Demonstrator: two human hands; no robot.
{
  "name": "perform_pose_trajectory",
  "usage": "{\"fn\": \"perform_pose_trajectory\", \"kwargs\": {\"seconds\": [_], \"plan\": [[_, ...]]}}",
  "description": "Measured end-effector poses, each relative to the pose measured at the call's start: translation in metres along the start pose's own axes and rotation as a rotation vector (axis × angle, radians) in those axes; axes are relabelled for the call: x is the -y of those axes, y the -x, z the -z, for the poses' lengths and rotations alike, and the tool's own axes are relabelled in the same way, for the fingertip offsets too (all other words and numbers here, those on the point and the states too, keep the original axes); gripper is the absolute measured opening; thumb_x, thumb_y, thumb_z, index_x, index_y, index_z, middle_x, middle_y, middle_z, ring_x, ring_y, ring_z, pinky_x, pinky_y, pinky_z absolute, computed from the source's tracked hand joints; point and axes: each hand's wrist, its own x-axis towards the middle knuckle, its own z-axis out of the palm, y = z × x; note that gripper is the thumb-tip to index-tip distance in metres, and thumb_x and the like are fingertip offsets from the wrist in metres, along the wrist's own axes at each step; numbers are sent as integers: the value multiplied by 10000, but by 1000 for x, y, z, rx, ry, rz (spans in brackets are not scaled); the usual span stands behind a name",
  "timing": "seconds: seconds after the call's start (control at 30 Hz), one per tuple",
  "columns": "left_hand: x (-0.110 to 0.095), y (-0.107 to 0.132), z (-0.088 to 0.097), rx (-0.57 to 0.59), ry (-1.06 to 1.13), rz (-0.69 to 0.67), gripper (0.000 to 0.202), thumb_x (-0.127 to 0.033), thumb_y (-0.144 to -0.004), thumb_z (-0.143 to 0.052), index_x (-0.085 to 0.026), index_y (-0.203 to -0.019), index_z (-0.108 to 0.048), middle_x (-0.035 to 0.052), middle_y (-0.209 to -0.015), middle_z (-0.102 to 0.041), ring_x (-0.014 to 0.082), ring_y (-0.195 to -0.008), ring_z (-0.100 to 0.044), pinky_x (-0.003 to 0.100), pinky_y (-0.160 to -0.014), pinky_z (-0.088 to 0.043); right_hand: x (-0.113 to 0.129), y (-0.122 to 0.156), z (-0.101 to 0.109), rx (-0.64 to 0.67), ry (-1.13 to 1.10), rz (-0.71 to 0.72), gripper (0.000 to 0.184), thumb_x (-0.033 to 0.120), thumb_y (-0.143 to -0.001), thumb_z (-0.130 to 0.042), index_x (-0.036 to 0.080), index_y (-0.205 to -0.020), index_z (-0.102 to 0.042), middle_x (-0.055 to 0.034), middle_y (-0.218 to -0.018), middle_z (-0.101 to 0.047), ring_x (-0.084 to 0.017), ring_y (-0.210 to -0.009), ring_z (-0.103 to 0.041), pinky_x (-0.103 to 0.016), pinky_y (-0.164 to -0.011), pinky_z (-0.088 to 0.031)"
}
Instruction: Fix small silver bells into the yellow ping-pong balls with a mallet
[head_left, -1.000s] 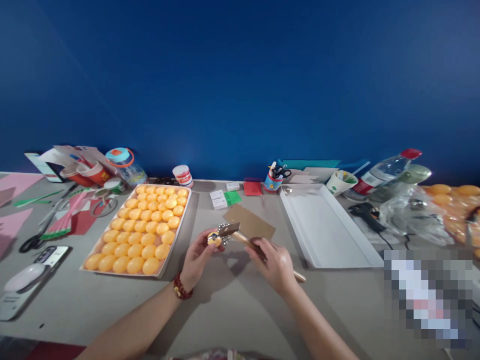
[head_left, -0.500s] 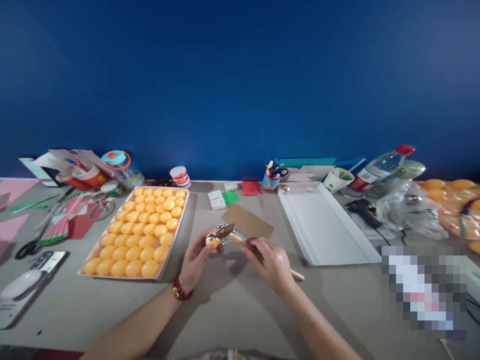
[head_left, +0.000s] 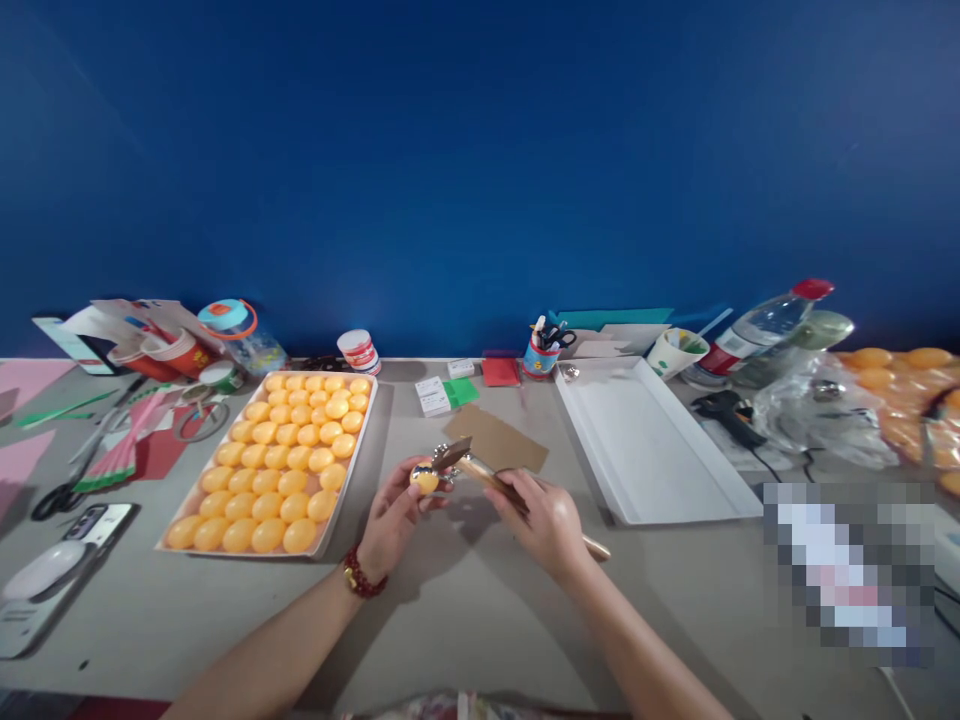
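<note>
My left hand (head_left: pixel 395 507), with a red beaded bracelet at the wrist, pinches a small shiny yellow ball (head_left: pixel 425 482) above the table. My right hand (head_left: pixel 541 517) is closed round a wooden-handled stick (head_left: pixel 598 549) that slants up toward the ball. A flat dark brown piece (head_left: pixel 452 453) shows at the stick's far end, next to the ball. Small shiny silver beads (head_left: pixel 452 478) cluster there; whether they belong to the stick or the ball I cannot tell. A brown card (head_left: pixel 499 438) lies just behind the hands.
On the left stands a shallow box (head_left: pixel 327 540) filled with rows of orange balls (head_left: pixel 268 482). A white tray (head_left: pixel 656 450) lies to the right, a silver bead in its far corner. Beyond it are a glue gun (head_left: pixel 731 420) and a plastic bottle (head_left: pixel 765 328). Scissors (head_left: pixel 56 500) lie far left.
Both hands stay almost where they were. The dark brown end of the stick has shifted slightly up and tilted more steeply against the ball, and the ball has turned a little.
</note>
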Motion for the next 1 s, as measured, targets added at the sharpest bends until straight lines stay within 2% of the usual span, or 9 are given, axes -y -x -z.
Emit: {"fn": "perform_pose_trajectory", "kwargs": {"seconds": [0.5, 0.77, 0.9, 1.0], "plan": [[1, 0, 1, 9, 22, 16, 323, -332, -853, -668, -194, -1141, -622, 113, -1134, -698, 250, -963, -695, 361, -793, -571, 0, 1, -1, 29, 9, -13, 246, 386, -988, -457, 208, -918, -612, -14, -703, -701, -154, -567, -633, -246, -536, -404], [2, 0, 1, -1, -8, -20, 292, -290, -861, -660, -216, -1142, -634, 81, -1118, -690, 233, -959, -686, 363, -811, -569, 2, 1, -2, 18, -1, 5, 236, 382, -982, -476, 212, -909, -622, -17, -712, -704, -156, -580, -643, -245, -543, -411], [1, 0, -1, -2, -16, -34, 264, -283, -874, -646, -212, -1129, -642, 87, -1115, -696, 213, -933, -686, 344, -805, -569, -5, -1, 4, -46, 2, -24, 204, 373, -971, -508, 206, -904, -605, -25, -751, -708, -158, -593, -640, -251, -574, -425], [1, 1, -1, -18, -33, -37, 256, -270, -874, -648, -205, -1121, -641, 92, -1113, -697, 202, -925, -685, 335, -813, -567, -19, -4, 8, -119, 114, -87, 170, 347, -964, -512, 200, -958, -596, -50, -799, -697, -200, -696, -654, -280, -646, -449]]}}
